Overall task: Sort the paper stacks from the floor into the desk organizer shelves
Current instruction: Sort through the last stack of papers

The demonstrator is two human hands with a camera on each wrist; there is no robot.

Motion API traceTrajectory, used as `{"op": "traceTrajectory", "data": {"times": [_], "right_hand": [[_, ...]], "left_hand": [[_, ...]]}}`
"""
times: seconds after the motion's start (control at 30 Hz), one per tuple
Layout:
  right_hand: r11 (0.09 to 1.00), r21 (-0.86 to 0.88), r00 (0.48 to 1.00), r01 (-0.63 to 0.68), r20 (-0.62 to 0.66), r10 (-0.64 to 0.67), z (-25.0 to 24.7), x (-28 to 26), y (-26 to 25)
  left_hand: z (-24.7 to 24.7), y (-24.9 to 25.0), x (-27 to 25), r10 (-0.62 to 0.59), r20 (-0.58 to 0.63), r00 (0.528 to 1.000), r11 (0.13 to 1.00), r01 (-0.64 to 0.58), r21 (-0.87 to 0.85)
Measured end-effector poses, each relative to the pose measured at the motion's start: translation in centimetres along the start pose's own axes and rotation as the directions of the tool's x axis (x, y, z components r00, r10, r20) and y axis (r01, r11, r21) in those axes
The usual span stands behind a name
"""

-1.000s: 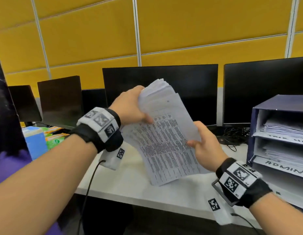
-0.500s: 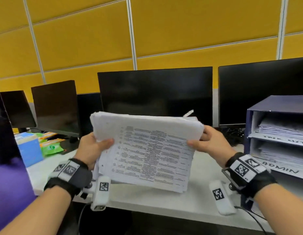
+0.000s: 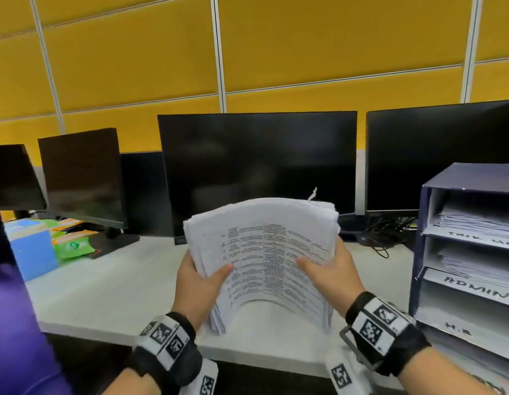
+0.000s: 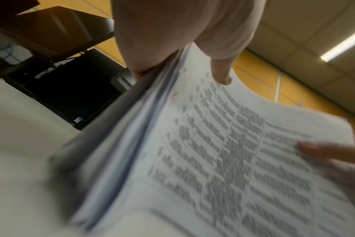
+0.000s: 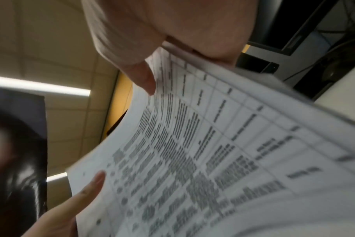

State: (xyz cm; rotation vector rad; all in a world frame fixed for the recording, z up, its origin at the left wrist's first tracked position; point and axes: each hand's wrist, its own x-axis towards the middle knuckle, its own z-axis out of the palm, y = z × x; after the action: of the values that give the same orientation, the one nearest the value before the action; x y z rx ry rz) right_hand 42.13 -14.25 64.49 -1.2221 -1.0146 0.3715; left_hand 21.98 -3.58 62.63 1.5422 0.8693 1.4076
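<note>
A thick stack of printed paper [image 3: 264, 252] stands on end on the white desk [image 3: 110, 292], bowed toward me, its lower edge on the desktop. My left hand [image 3: 203, 276] grips its left edge, thumb on the printed face. My right hand [image 3: 326, 270] grips the right edge the same way. The left wrist view shows the stack [image 4: 223, 152] with my left hand's thumb [image 4: 221, 75] on it; the right wrist view shows the paper [image 5: 213, 152] under my right hand's thumb [image 5: 144, 80]. The dark blue desk organizer [image 3: 473, 178] stands at right, its shelves labelled, with paper in the upper ones.
Several dark monitors [image 3: 256, 172] line the back of the desk before a yellow partition wall. Cables [image 3: 381, 232] lie behind the stack near the organizer. A blue box [image 3: 31, 249] and green packets [image 3: 72, 246] sit at the left. A purple sleeve [image 3: 16, 332] fills the lower left.
The stack has turned from sideways to upright and come down onto the desk, now bowed. Both hands have slid lower and closer together along its side edges.
</note>
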Motion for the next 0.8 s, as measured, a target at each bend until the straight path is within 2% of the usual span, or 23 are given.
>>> {"op": "traceTrajectory", "data": {"times": [0.13,0.33,0.5,0.57,0.67,0.8], "right_hand": [[0.997,-0.026,0.986,0.067,-0.148,-0.070,-1.0,1.1,-1.4],[0.964,-0.157,0.973,0.213,-0.053,-0.223,-0.8,1.2,-1.7],[0.896,-0.311,0.932,0.318,-0.072,-0.356,-1.2,2.2,-3.1],[0.886,-0.346,0.926,0.309,-0.103,-0.363,-1.0,2.7,-4.0],[0.911,-0.334,0.944,0.241,-0.137,-0.300,-0.6,3.4,-4.6],[0.909,-0.334,0.931,0.249,-0.175,-0.319,-0.4,3.9,-4.7]], "left_hand": [[-1.1,1.8,1.9,0.067,-0.128,0.990,0.996,-0.073,-0.047],[-1.2,2.1,2.3,0.095,-0.111,0.989,0.995,-0.098,-0.023],[-1.4,1.9,2.6,0.101,-0.109,0.989,0.995,-0.102,-0.008],[-1.4,1.7,2.8,0.098,-0.116,0.988,0.995,-0.099,-0.003],[-1.3,1.6,2.8,0.088,-0.123,0.989,0.996,-0.089,-0.003],[-1.2,1.8,2.7,0.074,-0.120,0.990,0.997,-0.075,-0.005]]}}
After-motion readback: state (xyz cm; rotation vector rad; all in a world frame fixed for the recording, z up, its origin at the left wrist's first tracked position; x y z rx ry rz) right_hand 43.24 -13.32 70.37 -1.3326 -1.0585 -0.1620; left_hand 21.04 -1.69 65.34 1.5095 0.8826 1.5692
